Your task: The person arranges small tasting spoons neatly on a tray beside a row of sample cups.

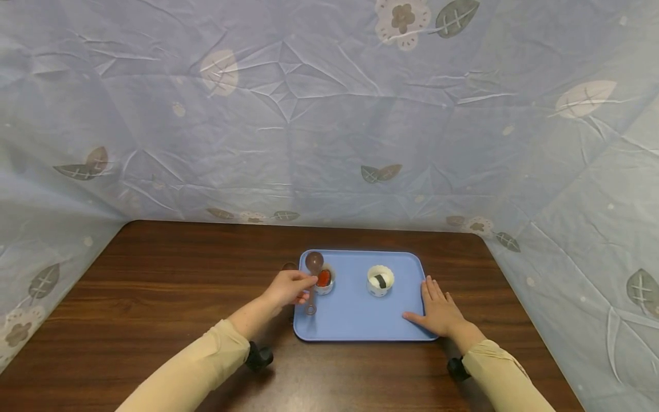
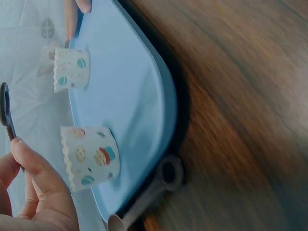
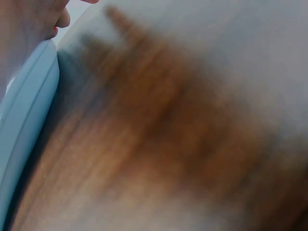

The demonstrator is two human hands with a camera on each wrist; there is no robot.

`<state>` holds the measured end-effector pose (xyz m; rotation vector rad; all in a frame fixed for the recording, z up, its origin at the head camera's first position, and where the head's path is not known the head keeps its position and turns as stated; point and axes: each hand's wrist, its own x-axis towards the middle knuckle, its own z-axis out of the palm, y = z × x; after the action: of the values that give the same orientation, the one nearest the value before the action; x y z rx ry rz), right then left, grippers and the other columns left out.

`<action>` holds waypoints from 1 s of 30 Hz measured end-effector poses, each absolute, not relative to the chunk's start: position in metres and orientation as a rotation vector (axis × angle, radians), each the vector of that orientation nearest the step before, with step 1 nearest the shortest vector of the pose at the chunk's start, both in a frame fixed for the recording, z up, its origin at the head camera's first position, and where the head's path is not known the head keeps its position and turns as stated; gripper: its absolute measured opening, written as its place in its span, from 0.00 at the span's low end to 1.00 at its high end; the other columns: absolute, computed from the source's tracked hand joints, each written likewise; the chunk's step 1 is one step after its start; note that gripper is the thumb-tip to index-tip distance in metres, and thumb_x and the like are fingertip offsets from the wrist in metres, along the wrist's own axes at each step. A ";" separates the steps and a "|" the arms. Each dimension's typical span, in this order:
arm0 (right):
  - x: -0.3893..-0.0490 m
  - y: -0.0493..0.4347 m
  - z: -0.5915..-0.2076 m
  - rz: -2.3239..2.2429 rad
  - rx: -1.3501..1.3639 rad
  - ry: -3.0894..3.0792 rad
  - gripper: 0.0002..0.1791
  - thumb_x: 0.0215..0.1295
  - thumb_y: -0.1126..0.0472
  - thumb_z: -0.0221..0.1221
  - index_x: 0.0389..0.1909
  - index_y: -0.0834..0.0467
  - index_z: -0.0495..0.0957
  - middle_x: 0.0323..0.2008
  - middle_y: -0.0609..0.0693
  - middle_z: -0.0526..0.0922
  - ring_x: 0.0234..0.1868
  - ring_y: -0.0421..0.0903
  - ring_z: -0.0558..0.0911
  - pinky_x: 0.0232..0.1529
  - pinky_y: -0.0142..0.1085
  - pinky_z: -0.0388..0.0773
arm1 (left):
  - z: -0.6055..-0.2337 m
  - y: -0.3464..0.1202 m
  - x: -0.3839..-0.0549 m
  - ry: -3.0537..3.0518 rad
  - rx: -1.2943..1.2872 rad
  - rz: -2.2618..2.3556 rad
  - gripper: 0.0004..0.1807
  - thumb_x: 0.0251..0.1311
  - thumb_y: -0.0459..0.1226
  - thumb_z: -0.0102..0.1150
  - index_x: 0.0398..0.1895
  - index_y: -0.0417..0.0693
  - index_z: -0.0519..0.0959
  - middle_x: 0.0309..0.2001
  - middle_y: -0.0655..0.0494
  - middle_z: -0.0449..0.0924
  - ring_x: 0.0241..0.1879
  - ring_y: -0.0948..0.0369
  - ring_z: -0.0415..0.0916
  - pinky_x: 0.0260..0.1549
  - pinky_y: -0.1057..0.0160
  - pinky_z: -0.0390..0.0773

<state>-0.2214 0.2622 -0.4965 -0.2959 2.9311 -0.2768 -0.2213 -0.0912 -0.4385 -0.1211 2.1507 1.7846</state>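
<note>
My left hand pinches the handle of a brown spoon between thumb and fingers, its bowl pointing away from me. The held spoon also shows at the edge of the left wrist view. Just under it, a patterned paper cup with a red and dark piece inside stands on the blue tray. A second paper cup, farther right on the tray, holds a white piece with a black band. With fingers straight, my right hand rests on the tray's right edge.
Another brown spoon with a ringed handle end lies along the tray's left side, mostly hidden by my left hand in the head view. Dark wooden table surrounds the tray. A patterned cloth hangs behind the table and at its sides.
</note>
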 end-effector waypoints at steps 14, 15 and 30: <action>-0.222 0.263 -0.495 -0.271 -0.315 2.953 0.58 0.56 0.30 0.50 0.68 0.73 0.46 0.71 0.70 0.44 0.72 0.65 0.48 0.66 0.66 0.50 | -0.442 -0.061 -0.226 2.047 -0.136 1.828 0.18 0.62 0.37 0.54 0.47 0.28 0.74 0.24 0.61 0.69 0.20 0.71 0.71 0.21 0.77 0.78; -0.222 0.263 -0.495 -0.270 -0.315 2.954 0.58 0.56 0.30 0.51 0.68 0.73 0.46 0.71 0.70 0.44 0.72 0.65 0.48 0.66 0.66 0.50 | -0.443 -0.059 -0.226 2.022 -0.136 1.843 0.18 0.62 0.37 0.54 0.47 0.28 0.73 0.24 0.61 0.69 0.20 0.70 0.70 0.22 0.78 0.78; -0.218 0.259 -0.490 -0.294 -0.292 2.923 0.57 0.57 0.31 0.52 0.68 0.73 0.46 0.71 0.70 0.43 0.72 0.65 0.47 0.67 0.65 0.49 | -0.516 -0.020 -0.261 1.989 -0.054 1.911 0.17 0.55 0.43 0.64 0.34 0.35 0.79 0.20 0.53 0.75 0.19 0.63 0.76 0.25 0.63 0.84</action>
<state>-0.2184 0.2589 -0.4900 -0.2923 2.9230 -0.2939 -0.2612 -0.0196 -0.5159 -0.0538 1.9886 1.9106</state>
